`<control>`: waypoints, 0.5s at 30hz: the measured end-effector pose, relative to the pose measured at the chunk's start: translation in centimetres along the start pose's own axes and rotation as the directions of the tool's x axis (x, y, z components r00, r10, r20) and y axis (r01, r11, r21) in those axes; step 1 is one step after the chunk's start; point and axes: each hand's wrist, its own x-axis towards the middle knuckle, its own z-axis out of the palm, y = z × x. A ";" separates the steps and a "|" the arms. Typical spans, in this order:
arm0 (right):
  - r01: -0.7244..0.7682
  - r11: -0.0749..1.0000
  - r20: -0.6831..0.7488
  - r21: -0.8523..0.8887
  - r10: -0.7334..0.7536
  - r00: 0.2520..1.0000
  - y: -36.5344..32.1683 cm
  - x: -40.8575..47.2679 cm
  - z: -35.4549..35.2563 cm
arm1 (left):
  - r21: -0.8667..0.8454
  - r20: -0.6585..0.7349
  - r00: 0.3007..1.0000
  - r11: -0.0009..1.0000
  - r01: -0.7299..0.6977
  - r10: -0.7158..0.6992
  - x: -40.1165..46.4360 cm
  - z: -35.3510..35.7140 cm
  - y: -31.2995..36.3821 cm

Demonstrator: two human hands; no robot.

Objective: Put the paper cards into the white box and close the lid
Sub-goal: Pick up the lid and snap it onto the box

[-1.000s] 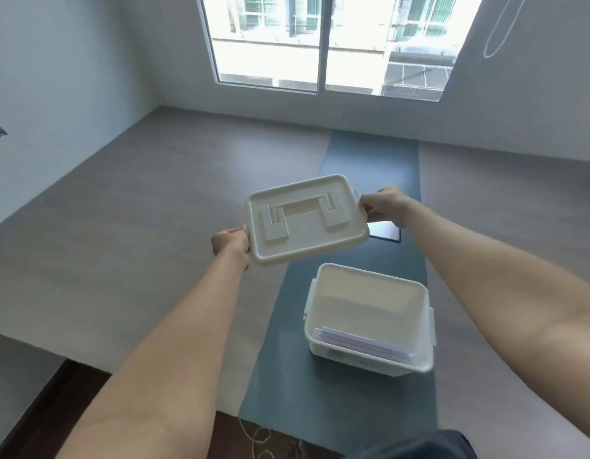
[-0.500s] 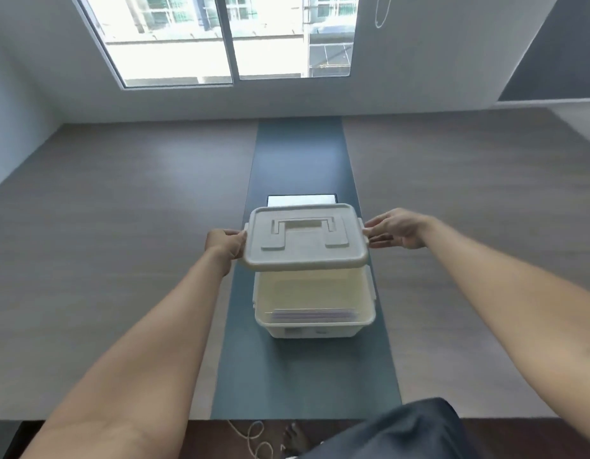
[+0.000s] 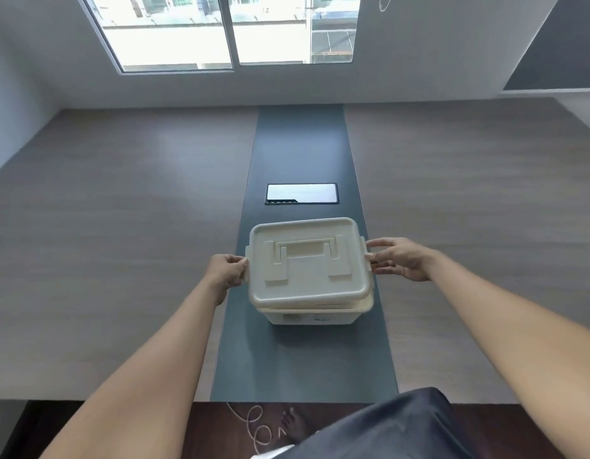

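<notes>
I have brought the lid (image 3: 308, 260) down from above onto the white box (image 3: 313, 314) on the dark mat (image 3: 300, 359). My left hand (image 3: 225, 271) grips its edge; my right hand (image 3: 398, 258) rests loosely open against the side latch. Cards are hidden inside; latching remains.

Bright window (image 3: 234, 28), pale walls (image 3: 419, 44), wood-grain table (image 3: 121, 226), dark floor (image 3: 214, 429).
</notes>
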 end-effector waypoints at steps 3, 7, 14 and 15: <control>-0.038 0.999 -0.002 -0.023 0.038 0.999 0.7 -0.1 0.0 | 0.005 0.039 0.999 1.000 0.015 -0.015 -0.1 0.1 -0.4; -0.067 0.998 -0.009 0.002 0.067 0.998 1.4 -0.3 -0.1 | -0.003 0.047 0.999 1.000 0.022 -0.022 0.5 0.4 -0.9; -0.079 0.996 -0.033 0.036 0.081 0.996 1.7 -0.3 -0.1 | -0.053 0.054 0.998 0.999 0.012 -0.009 0.8 0.9 -1.5; -0.078 0.996 -0.038 0.039 0.080 0.996 1.7 -0.4 -0.1 | -0.069 0.060 0.998 0.997 0.014 -0.010 0.8 0.9 -1.6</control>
